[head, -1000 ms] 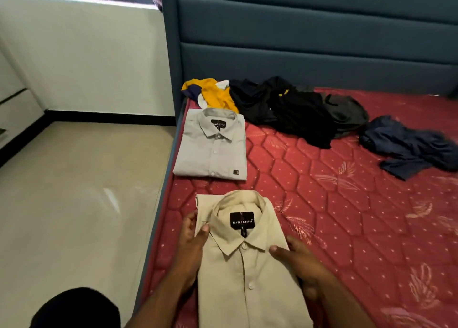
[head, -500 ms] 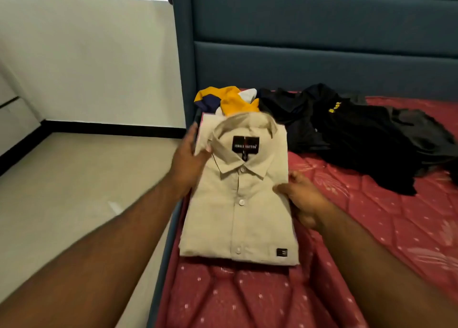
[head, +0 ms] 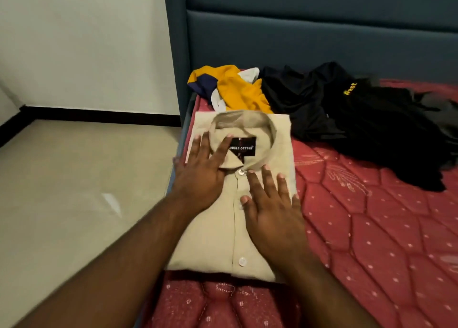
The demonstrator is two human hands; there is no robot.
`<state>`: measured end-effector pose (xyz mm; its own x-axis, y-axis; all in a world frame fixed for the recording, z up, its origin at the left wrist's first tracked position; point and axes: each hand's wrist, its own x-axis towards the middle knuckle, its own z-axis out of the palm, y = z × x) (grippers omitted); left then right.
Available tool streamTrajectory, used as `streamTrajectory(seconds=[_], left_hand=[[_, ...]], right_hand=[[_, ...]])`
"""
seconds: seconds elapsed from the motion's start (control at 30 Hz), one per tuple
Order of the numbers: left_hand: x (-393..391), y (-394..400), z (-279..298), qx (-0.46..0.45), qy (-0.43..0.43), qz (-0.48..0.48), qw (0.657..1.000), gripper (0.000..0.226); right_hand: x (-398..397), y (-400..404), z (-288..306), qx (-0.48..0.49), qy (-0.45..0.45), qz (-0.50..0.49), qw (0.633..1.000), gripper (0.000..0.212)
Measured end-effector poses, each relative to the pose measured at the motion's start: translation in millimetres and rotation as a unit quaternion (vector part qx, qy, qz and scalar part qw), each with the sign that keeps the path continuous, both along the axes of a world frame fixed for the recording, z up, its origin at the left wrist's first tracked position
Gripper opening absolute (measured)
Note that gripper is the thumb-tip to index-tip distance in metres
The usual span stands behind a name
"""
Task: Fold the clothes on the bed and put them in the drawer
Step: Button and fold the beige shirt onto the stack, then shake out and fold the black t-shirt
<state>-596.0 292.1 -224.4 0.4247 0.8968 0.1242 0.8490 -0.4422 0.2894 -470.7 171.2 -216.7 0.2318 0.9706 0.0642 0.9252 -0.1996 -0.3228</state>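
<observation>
Both grips lie flat with fingers straight, left hand (head: 200,176) on the collar and right hand (head: 271,211) on the chest of the folded beige shirt (head: 280,139), which rests at the red mattress's (head: 371,228) left edge beside unfolded yellow (head: 238,89) and black clothes (head: 359,119)

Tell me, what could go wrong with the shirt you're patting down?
The folded shirt lies right at the bed's edge, and the left hand already reaches past that edge, so a push might slide it onto the floor. The right hand presses flat near the buttons; rubbing sideways could wrinkle the neat front. The yellow top and black clothes lie close behind, so they may get bumped into the collar.
</observation>
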Motion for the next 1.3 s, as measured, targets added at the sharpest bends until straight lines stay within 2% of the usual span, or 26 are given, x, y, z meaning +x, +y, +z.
streamTrajectory(seconds=[0.03,0.13,0.23,0.27,0.37,0.47,0.53,0.57,0.63,0.7,0.77,0.8,0.87,0.93,1.0,1.1,1.2,1.3], left_hand=[[-2,-1,1,-0.011,0.004,0.009,1.0,0.073],[-2,-12,17,0.071,-0.046,-0.012,0.996,0.073],[-5,-24,7,0.006,0.022,-0.046,0.999,0.074],[-5,-29,7,0.01,0.002,-0.046,0.999,0.078],[21,-48,31,0.127,-0.128,-0.101,0.978,0.088],[74,-67,45,0.149,-0.133,-0.156,0.967,0.086],[116,-74,41,0.165,-0.088,-0.175,0.967,0.081],[142,-75,35,0.164,-0.071,-0.193,0.965,0.077],[186,-64,23,0.084,-0.049,-0.204,0.974,0.069],[240,-51,2,-0.043,-0.061,-0.195,0.978,0.069],[281,-50,-22,-0.104,-0.086,-0.156,0.978,0.072],[300,-53,-41,-0.104,-0.076,-0.125,0.984,0.072],[316,-62,-70,-0.022,-0.014,-0.067,0.997,0.069],[315,-67,-80,0.05,-0.018,-0.045,0.998,0.071],[311,-69,-80,0.042,-0.051,-0.05,0.997,0.078],[307,-73,-71,0.028,-0.04,-0.063,0.997,0.077],[293,-91,-54,0.028,-0.009,-0.103,0.994,0.053],[256,-127,-47,0.003,-0.066,-0.164,0.984,0.021]], right_hand=[[1,2,-2,-0.018,-0.01,-0.003,1.0,0.06],[9,5,2,-0.007,-0.016,-0.002,1.0,0.059],[8,-4,4,-0.087,0.025,0.046,0.995,0.061],[9,-8,7,-0.083,0.032,0.059,0.994,0.062],[35,-30,36,0.014,0.041,0.063,0.997,0.074],[88,-53,36,-0.002,0.029,0.036,0.999,0.078],[133,-61,26,-0.032,0.013,0.007,0.999,0.072],[160,-65,22,-0.046,0.012,-0.017,0.999,0.062],[207,-59,15,-0.068,0.001,-0.056,0.996,0.047],[259,-49,3,-0.068,-0.02,-0.08,0.994,0.049],[301,-34,-8,-0.032,-0.017,-0.09,0.995,0.061],[323,-27,-19,-0.013,0.006,-0.108,0.994,0.07],[358,-11,-35,-0.013,0.02,-0.158,0.987,0.078],[372,-3,-41,-0.026,-0.014,-0.196,0.98,0.057],[360,-14,-42,-0.008,-0.039,-0.204,0.978,0.028],[307,-66,-33,-0.037,-0.096,-0.18,0.978,0.019],[236,-146,-16,-0.117,-0.124,-0.135,0.976,0.021],[172,-221,-3,-0.202,-0.081,-0.12,0.969,0.025]])
